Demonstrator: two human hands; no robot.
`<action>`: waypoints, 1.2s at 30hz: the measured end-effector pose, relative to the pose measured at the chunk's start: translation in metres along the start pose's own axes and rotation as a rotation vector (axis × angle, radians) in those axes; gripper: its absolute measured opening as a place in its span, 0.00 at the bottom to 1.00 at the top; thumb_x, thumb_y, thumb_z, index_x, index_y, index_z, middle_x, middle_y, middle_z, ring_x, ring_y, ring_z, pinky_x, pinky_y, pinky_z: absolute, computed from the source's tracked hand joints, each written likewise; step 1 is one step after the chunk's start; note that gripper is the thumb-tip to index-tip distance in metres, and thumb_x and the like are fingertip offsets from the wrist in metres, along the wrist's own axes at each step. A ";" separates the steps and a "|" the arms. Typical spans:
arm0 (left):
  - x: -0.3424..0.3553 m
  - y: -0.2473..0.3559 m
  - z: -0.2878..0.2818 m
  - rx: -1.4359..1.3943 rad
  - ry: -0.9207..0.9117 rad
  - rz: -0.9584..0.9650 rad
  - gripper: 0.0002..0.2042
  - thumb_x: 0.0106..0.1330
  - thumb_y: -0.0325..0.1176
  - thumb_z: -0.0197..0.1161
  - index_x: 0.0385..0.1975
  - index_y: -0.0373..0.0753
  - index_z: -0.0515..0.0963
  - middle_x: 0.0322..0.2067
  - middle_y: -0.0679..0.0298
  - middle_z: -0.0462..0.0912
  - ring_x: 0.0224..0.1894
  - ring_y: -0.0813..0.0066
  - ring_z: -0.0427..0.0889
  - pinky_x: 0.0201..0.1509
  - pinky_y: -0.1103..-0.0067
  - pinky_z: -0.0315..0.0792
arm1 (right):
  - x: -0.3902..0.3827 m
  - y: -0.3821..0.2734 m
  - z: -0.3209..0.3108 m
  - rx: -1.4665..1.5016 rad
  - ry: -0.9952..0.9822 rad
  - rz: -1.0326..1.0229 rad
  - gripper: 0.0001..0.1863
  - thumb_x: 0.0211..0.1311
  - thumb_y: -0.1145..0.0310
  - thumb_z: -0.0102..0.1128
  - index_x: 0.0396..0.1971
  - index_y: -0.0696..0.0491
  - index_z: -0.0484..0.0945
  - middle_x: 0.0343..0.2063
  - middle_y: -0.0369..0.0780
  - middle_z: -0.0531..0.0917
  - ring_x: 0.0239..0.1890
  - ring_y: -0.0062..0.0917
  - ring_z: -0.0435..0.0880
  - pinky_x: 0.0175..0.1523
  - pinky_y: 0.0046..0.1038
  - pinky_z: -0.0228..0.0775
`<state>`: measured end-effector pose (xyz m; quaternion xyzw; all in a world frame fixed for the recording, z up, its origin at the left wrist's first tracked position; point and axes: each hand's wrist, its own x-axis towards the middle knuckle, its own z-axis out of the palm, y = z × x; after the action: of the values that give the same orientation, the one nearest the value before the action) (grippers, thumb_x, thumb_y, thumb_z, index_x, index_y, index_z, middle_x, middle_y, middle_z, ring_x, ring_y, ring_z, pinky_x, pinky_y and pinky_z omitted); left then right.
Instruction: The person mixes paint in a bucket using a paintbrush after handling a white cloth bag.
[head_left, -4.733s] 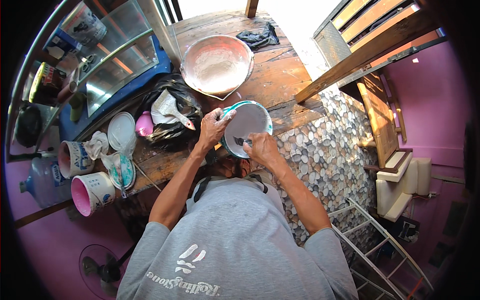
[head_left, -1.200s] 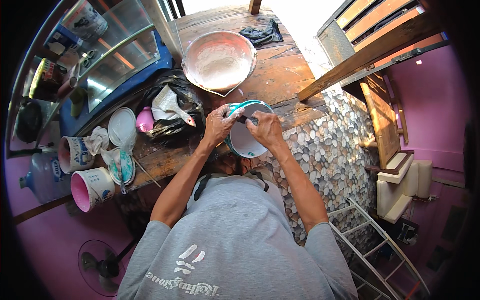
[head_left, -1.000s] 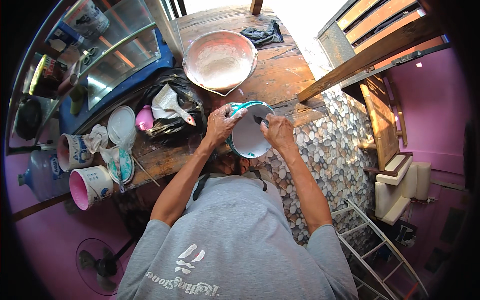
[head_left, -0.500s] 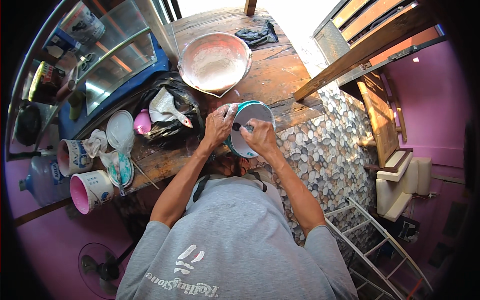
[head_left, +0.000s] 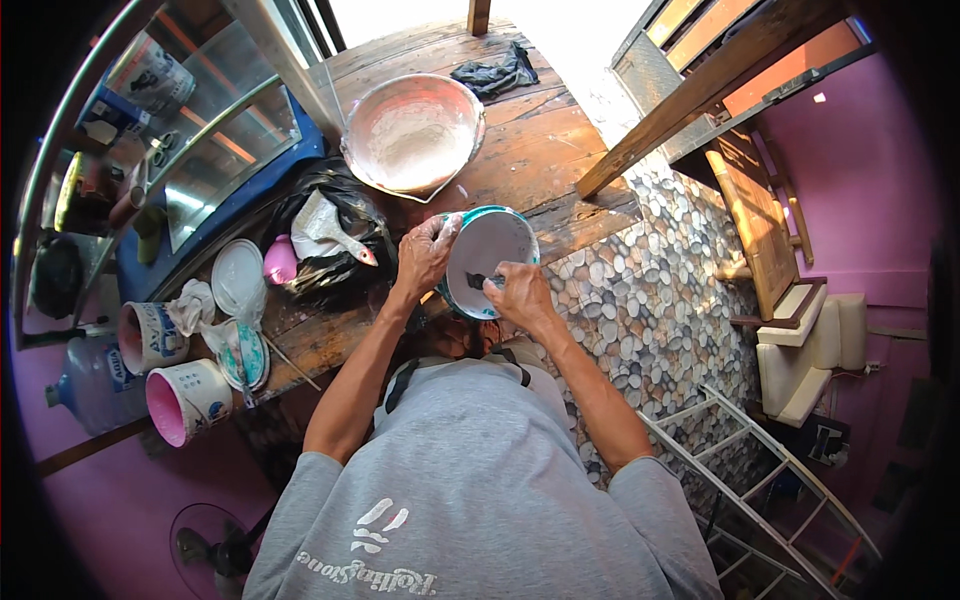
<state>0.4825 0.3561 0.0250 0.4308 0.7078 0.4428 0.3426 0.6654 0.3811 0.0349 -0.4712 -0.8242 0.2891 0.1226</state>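
My left hand [head_left: 425,258] is closed on the left rim of a teal-rimmed bucket [head_left: 519,235] with pale grey paste or paint inside. Inside that bucket, my right hand [head_left: 522,292] grips a small dark scraper [head_left: 478,281], its fingers wrapped round the handle. Left of the hands, a wide white-handled brush [head_left: 325,222] lies on a crumpled black bag [head_left: 360,195] beside a pink bottle [head_left: 280,260]. Beyond the bucket sits a larger basin [head_left: 365,120] holding whitish powder or paste.
A wooden bench [head_left: 520,140] carries a dark crumpled cloth [head_left: 495,70], lids [head_left: 238,268] and paint pails [head_left: 195,385]. A glass cabinet [head_left: 220,160] stands left. A slanting post [head_left: 700,105], pebble-patterned floor [head_left: 640,320], cushioned seat [head_left: 805,380] and metal ladder [head_left: 760,485] are right.
Since half a second ago, the bucket and both hands appear slightly lower-left in view. Earlier, the right hand moved about inside the bucket with the scraper. The view has shifted slightly.
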 end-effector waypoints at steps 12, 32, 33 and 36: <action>-0.001 0.014 -0.005 -0.019 -0.080 -0.047 0.19 0.67 0.47 0.55 0.38 0.35 0.81 0.25 0.62 0.81 0.27 0.80 0.76 0.33 0.78 0.71 | 0.026 0.014 -0.015 0.001 0.200 0.035 0.13 0.48 0.63 0.60 0.23 0.60 0.78 0.21 0.53 0.80 0.28 0.46 0.82 0.36 0.40 0.75; 0.007 0.000 -0.003 -0.049 -0.110 -0.044 0.19 0.67 0.47 0.55 0.31 0.33 0.79 0.21 0.67 0.77 0.25 0.83 0.71 0.30 0.80 0.68 | 0.022 0.004 -0.014 -0.009 0.162 0.143 0.13 0.49 0.63 0.59 0.23 0.60 0.78 0.22 0.53 0.81 0.29 0.45 0.83 0.37 0.39 0.76; 0.007 0.002 0.000 -0.081 -0.098 -0.021 0.19 0.67 0.47 0.55 0.30 0.33 0.78 0.20 0.67 0.76 0.25 0.83 0.70 0.30 0.80 0.68 | 0.018 0.004 -0.011 -0.010 0.160 0.144 0.13 0.49 0.63 0.59 0.23 0.60 0.78 0.22 0.53 0.81 0.29 0.45 0.83 0.37 0.39 0.76; 0.012 -0.009 -0.002 -0.075 -0.081 -0.016 0.20 0.67 0.48 0.55 0.27 0.33 0.77 0.19 0.66 0.75 0.24 0.83 0.68 0.29 0.79 0.67 | 0.007 -0.003 -0.003 0.005 0.104 0.132 0.13 0.49 0.63 0.59 0.23 0.60 0.78 0.22 0.53 0.80 0.29 0.45 0.83 0.38 0.40 0.76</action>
<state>0.4737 0.3647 0.0163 0.4296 0.6797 0.4485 0.3904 0.6609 0.3868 0.0387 -0.5387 -0.7831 0.2736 0.1471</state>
